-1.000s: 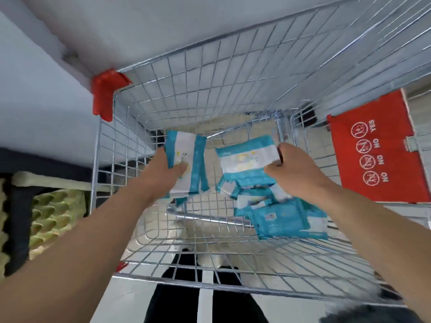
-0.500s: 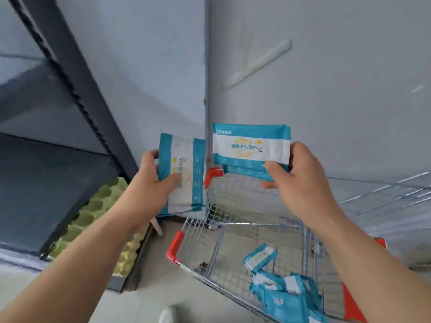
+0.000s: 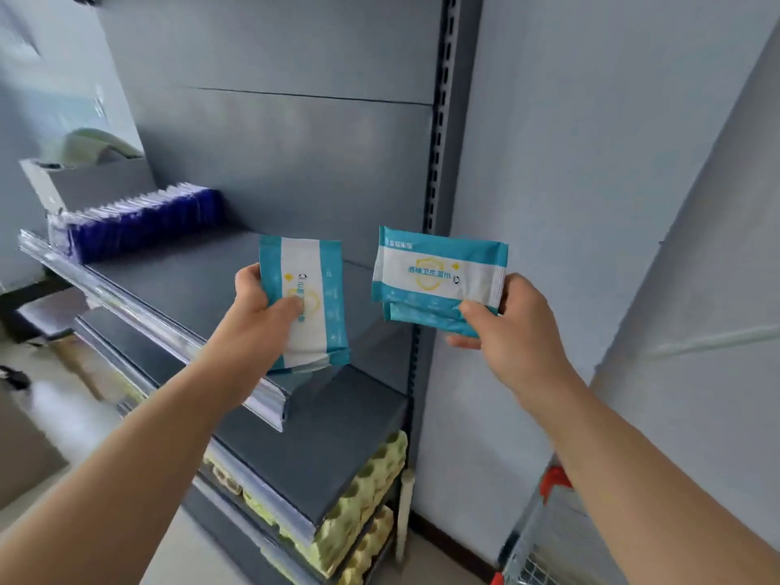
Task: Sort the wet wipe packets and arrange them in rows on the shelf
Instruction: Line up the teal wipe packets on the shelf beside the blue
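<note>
My left hand grips a teal-and-white wet wipe packet held upright, over the front edge of the grey shelf. My right hand grips a small stack of the same teal packets, held flat side toward me, to the right of the shelf near its upright post. A row of dark blue packets stands on edge at the shelf's far left. The shelf surface between that row and my hands is bare.
A lower grey shelf juts out below, with green egg trays stacked beneath it. The slotted upright post borders the shelf on the right, next to a pale wall. A wire cart's corner shows at bottom right.
Both hands have risen from inside the cart to shelf height, each carrying its packets. My view has swung up and left from the cart to the shelf.
</note>
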Tool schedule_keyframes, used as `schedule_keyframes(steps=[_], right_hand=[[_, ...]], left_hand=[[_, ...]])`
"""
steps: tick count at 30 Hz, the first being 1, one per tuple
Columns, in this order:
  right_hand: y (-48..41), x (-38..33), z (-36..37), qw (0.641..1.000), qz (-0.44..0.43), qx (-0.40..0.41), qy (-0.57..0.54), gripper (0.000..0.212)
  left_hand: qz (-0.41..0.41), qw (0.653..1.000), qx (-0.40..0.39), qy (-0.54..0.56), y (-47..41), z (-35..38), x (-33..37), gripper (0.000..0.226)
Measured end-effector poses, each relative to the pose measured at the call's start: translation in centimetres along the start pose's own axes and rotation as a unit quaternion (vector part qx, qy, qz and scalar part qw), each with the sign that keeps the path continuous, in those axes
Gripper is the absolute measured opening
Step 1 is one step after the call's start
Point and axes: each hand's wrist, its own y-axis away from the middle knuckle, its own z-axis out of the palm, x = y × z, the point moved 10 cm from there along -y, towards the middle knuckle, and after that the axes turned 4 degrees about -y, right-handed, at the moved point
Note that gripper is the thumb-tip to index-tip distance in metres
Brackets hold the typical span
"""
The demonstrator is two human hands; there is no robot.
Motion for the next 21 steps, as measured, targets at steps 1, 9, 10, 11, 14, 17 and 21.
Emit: schedule_keyframes(steps=[1, 9, 10, 11, 14, 17, 21], right_hand=[[-0.7, -0.2, 2.2, 1.0, 0.007, 0.0, -0.002, 0.016], [-6.1, 3.1, 14.0, 0.994, 0.091, 0.046, 0.03, 0.015], [-6.6, 3.8, 14.7, 0.992, 0.107, 0.057, 0.037, 0.014], [-7.1, 4.6, 15.2, 0.989, 0.122, 0.068, 0.041, 0.014], [-8.6, 6.4, 16.4, 0.983, 0.161, 0.089, 0.029, 0.019], [-10.5, 7.8, 17.4, 0.974, 0.201, 0.097, 0.029, 0.024], [-13.2, 8.8, 17.5, 0.964, 0.217, 0.091, 0.127, 0.022]], left_hand=[[-0.015, 1.0, -0.002, 0.015, -1.5, -1.5, -0.5, 0.032], [-0.066, 0.99, -0.126, -0.013, -13.4, -7.6, -5.0, 0.053], [-0.065, 0.988, -0.141, -0.025, -14.8, -7.8, -5.4, 0.055], [-0.065, 0.986, -0.151, -0.035, -16.1, -7.9, -5.8, 0.056], [-0.043, 0.982, -0.17, -0.069, -19.9, -7.8, -6.1, 0.034], [-0.029, 0.972, -0.208, -0.102, -22.8, -7.1, -5.9, 0.033], [-0.003, 0.961, -0.23, -0.151, -26.1, -6.1, -5.4, 0.041]])
